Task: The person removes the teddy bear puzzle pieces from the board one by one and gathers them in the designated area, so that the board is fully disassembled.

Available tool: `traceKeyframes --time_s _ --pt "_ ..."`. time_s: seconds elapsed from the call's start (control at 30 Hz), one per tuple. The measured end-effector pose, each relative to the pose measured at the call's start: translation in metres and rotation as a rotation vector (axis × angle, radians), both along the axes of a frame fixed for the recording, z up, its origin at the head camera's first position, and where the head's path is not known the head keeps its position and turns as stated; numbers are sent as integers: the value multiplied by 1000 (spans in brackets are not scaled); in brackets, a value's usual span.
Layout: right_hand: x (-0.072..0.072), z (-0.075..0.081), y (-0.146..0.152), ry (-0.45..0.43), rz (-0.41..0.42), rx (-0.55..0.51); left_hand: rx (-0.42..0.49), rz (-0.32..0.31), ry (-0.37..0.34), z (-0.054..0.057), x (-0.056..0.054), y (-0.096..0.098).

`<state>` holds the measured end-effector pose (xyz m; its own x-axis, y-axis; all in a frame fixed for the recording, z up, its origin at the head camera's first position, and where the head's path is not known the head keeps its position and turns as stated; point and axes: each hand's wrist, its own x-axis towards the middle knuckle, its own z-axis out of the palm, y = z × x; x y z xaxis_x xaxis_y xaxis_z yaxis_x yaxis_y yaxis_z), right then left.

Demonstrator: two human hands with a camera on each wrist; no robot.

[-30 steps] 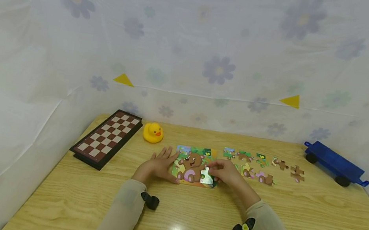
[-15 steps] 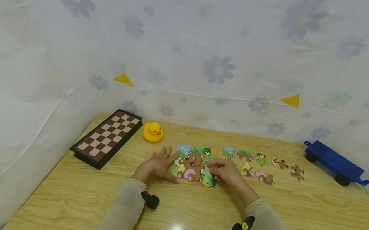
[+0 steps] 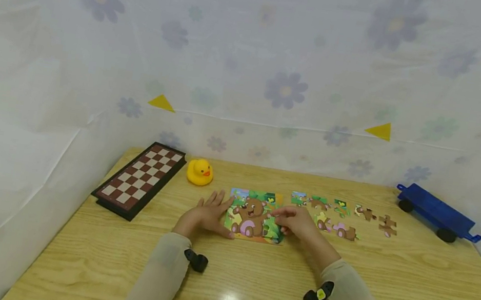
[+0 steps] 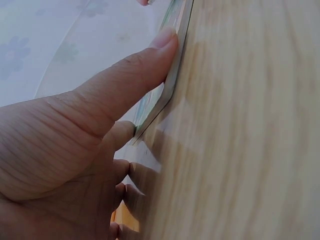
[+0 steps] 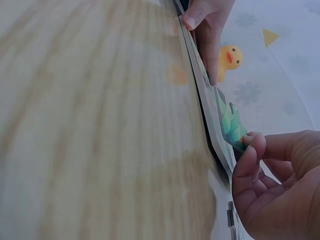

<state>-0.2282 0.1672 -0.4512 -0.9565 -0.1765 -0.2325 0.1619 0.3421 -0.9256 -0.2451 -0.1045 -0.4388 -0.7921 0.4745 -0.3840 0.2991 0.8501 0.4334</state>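
A bear jigsaw puzzle [image 3: 251, 219] lies flat on the wooden table. My left hand [image 3: 210, 215] rests at its left side with fingers spread; in the left wrist view the thumb [image 4: 145, 62] presses on the board's near edge. My right hand [image 3: 297, 222] is over the puzzle's right side. Between its thumb and fingers it pinches a green leafy puzzle piece [image 5: 231, 124], tilted up from the board in the right wrist view. To the right of the puzzle lie several loose puzzle pieces [image 3: 345, 231] in two rough rows, partly hidden behind the right hand.
A folded checkerboard case [image 3: 140, 176] lies at the left, with a yellow rubber duck [image 3: 200, 172] beside its far end. A blue toy trailer [image 3: 436, 211] stands at the back right. Behind the table hangs a flowered white curtain [image 3: 252, 69].
The held piece has gone from a shiny, glaring tilt to showing its green leafy print over the puzzle's lower right. My right hand has shifted slightly right; the left hand stays put.
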Motion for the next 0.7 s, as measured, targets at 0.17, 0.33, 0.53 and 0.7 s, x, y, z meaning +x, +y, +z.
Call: traceKeyframes --time_s 0.17,0.33,0.53,0.7 --pt "-1 4 11 16 15 -33 -7 -3 4 1 0 0" --pt "1 10 26 2 23 -72 -11 0 7 0 0 0" --pt "6 15 52 58 53 -45 -18 0 3 -1 0 1" --pt "12 19 75 44 29 -38 -21 4 7 -1 0 1"
